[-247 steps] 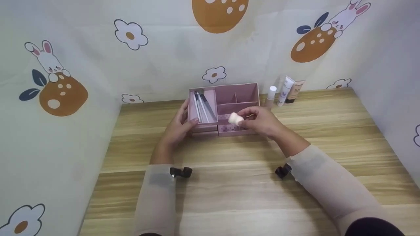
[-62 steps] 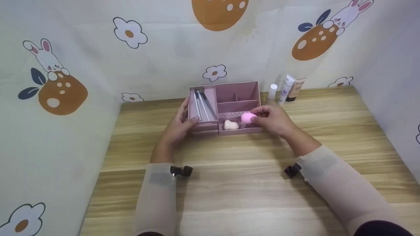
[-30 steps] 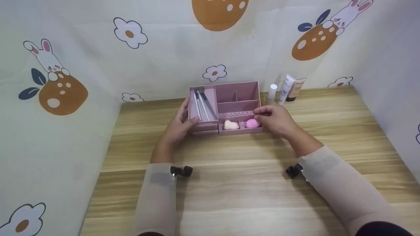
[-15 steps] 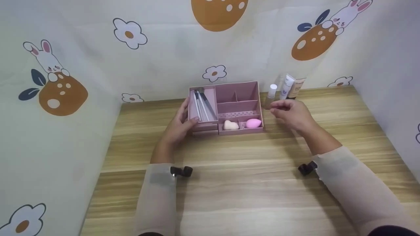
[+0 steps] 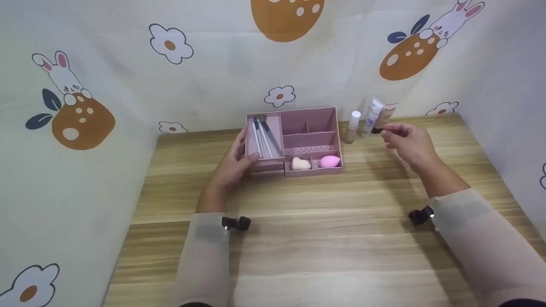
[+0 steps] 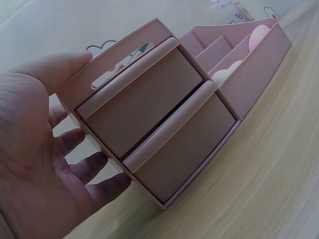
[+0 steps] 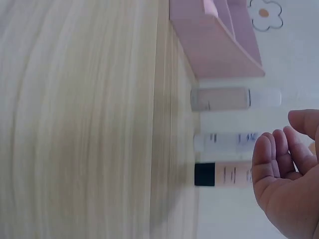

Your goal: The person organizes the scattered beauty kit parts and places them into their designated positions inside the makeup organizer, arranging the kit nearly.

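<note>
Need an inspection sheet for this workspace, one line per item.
Surface: wood-grain tabletop.
Job's things: pink organizer holding brushes, cream sponge and pink sponge; bottle, white tube and tan tube stand to its right.
Clutter: nothing seen beyond these.
Grips: left grip holds the organizer's left side; right grip is near the tubes, nothing visible in it, contact unclear.
Cables: nothing seen.
Surroundings: wall covering printed with rabbits and flowers.
</note>
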Demonstrator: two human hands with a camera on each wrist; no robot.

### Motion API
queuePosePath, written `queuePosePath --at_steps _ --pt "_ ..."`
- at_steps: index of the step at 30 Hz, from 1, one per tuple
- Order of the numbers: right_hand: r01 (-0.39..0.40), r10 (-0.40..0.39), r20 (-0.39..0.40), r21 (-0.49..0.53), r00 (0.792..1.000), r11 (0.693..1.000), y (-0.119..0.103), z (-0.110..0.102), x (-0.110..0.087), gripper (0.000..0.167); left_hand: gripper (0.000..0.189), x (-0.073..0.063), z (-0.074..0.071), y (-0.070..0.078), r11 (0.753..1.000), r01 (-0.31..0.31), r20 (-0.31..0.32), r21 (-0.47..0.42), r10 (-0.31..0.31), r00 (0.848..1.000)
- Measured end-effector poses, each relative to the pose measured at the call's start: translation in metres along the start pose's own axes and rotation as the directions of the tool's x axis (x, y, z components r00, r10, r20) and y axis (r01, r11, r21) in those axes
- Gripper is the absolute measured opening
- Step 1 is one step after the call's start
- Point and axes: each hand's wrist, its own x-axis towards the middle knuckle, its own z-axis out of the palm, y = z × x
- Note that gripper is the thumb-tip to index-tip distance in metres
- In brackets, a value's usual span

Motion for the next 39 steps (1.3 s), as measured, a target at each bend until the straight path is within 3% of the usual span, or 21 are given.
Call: queuePosePath --at_steps 9,16,30,39 --pt "-0.052 0.058 -0.115 0.055 0.992 0.997 0.016 -0.021 0.027 0.053 0.091 -0.001 -0.001 -0.002 0.999 -0.035 0.026 -0.007 0.035 0.999" --pt "-0.102 0.114 -0.119 0.100 0.986 0.990 0.013 -0.032 0.045 0.065 0.093 -0.001 -0.001 -0.001 0.999 -0.037 0.024 -0.006 0.038 0.999" --pt "-0.065 0.068 -0.027 0.094 0.997 0.993 0.008 -0.024 0.066 0.074 0.094 -0.001 -0.002 -0.002 1.000 -0.023 0.017 -0.021 0.023 1.000" --pt "-0.003 0.014 -0.076 0.144 0.997 0.990 0.009 -0.017 0.066 0.063 0.091 0.000 0.000 -0.003 0.997 -0.051 0.030 -0.058 0.053 0.998"
